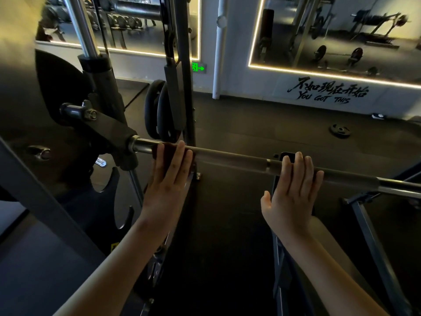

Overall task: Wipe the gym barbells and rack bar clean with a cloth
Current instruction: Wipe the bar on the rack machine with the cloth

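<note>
A grey steel bar (230, 157) runs across the head view from the machine's black carriage at the left down to the right edge. My left hand (169, 174) lies over its left part with straight fingers, pressing a dark red cloth (167, 148) onto the bar. The cloth shows only between and beside the fingers. My right hand (293, 185) rests farther right, its straight fingers draped over the top of the bar, thumb spread to the left. Whether the fingertips curl round the far side is hidden.
The black carriage (109, 131) and chrome guide rod (83, 26) stand at the left, with weight plates (159, 110) stored on the upright behind. A loose plate (340, 130) lies on the dark floor. Mirrors line the far wall. Frame struts (376, 242) cross at lower right.
</note>
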